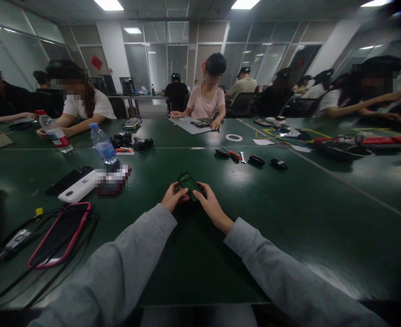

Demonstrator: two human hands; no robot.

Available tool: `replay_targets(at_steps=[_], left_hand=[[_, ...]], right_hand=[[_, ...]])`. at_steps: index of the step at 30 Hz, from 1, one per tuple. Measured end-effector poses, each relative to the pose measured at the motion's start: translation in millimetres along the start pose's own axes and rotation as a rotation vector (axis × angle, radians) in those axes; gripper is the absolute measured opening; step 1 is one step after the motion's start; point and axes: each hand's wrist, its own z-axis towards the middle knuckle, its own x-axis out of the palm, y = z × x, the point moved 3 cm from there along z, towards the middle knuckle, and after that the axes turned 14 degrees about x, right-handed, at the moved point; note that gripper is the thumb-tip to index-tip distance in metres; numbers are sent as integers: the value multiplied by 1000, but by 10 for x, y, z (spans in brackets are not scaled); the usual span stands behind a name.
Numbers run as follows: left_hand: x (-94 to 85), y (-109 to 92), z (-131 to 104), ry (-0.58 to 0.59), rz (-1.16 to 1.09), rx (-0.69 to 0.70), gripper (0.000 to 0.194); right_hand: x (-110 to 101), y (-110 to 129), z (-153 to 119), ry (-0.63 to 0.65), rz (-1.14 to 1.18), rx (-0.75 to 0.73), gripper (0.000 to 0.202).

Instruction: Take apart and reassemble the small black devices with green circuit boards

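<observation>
Above the green table [217,272], close in front of me, I hold a small phone-shaped device [188,181] in both hands. Its dark-edged face is green with small bright marks, too small to read; I cannot tell whether it is a screen or a circuit board. My left hand [175,196] grips its left side, the thumb lying over the lower edge. On the other side, my right hand [211,202] closes round it with the thumb on the face. The device is tilted, and the fingers beneath it are mostly hidden.
Left of my arms lie a pink-edged phone [62,234], black cables [19,268] and a white power bank [77,187]. Two water bottles [103,144] stand beyond. A screwdriver [233,156], a wrench [243,157] and a white ring [233,137] lie ahead. People [205,100] sit around.
</observation>
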Motion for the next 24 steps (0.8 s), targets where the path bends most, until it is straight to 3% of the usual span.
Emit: replay_targets(at_steps=[24], left_hand=[[15,-33,-16,3,-12,-7,43]], right_hand=[[2,-19,11,15,-33,-34,44]])
